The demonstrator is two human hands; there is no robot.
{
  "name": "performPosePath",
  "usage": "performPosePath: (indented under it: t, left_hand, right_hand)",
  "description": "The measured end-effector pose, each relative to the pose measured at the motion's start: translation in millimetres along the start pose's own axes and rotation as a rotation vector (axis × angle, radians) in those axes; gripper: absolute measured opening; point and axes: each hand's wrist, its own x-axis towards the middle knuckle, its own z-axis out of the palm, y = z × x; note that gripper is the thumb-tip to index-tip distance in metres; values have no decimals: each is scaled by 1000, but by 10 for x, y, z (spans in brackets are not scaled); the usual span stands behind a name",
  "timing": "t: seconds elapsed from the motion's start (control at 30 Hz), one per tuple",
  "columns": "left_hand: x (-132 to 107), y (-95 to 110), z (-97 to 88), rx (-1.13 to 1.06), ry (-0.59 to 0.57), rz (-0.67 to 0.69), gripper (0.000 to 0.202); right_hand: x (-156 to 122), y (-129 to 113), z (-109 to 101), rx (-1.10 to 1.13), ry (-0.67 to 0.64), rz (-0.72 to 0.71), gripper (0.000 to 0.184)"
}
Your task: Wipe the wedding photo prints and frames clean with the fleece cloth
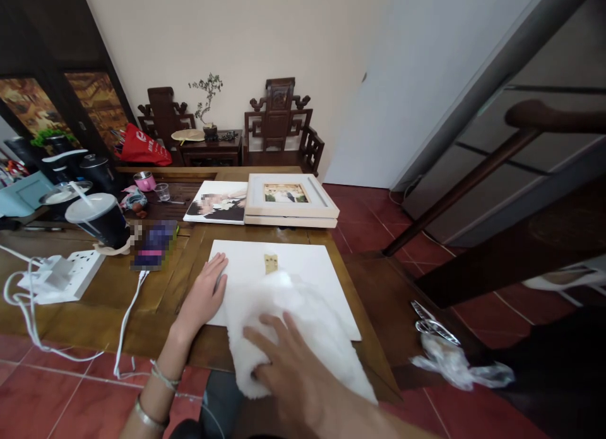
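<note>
A white flat panel lies on the wooden table, with a small yellowish metal hanger plate near its far middle. My left hand rests flat along the panel's left edge, fingers out and thumb apart. Over the panel's near part spreads a fluffy white cloth, partly hanging past the table's front edge. My right hand presses on this cloth with bent fingers, its thumb tucked into a fold. The cloth hides much of the panel below it, and the right hand is slightly blurred.
Beyond the panel lie stacked framed pictures and a photo print. To the left are a phone on a cable, a lidded cup and a power strip. Scissors and a plastic bag lie on the right.
</note>
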Motion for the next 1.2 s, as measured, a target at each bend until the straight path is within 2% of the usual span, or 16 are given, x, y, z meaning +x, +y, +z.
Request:
performPosePath:
  t: [0.1, 0.27, 0.37, 0.47, 0.53, 0.63, 0.7, 0.8, 0.9, 0.97, 1.1, 1.2]
  left_hand:
    - [4, 7, -6, 1, -1, 0, 42]
    - [18, 19, -17, -18, 1, -9, 44]
    - [24, 60, -69, -91, 42, -45, 44]
    - [24, 110, -147, -218, 137, -97, 47]
    - [20, 128, -187, -302, 181, -138, 51]
    - [10, 127, -202, -353, 204, -179, 54]
    - [3, 115, -182, -323, 193, -160, 53]
    - [-8, 92, -124, -229, 106, -94, 50]
    - [-16, 67, -62, -106, -4, -50, 48]
    - [-19, 49, -30, -31, -43, -37, 48]
    - [-20, 21, 1, 26, -27, -9, 44]
    - [-14, 29, -13, 30, -15, -1, 43]
  right_hand:
    - [86, 143, -161, -9, 33, 13, 33]
    - [644, 457, -383, -187, 103, 205, 42]
    - [951, 483, -387, -223, 130, 298, 45]
    - [1073, 381, -294, -235, 139, 260, 42]
    - [1033, 284, -208, -249, 145, 112, 38]
    - [824, 143, -132, -225, 92, -132, 33]
    - [631, 73, -149, -180, 28, -199, 30]
    - [360, 59, -250, -83, -6, -212, 29]
    - [230, 184, -359, -10, 88, -141, 33]
    - [263, 314, -418, -14, 147, -51, 35]
    - [600, 513, -525, -109, 137, 179, 33]
    - [988, 535, -592, -123, 118, 254, 33]
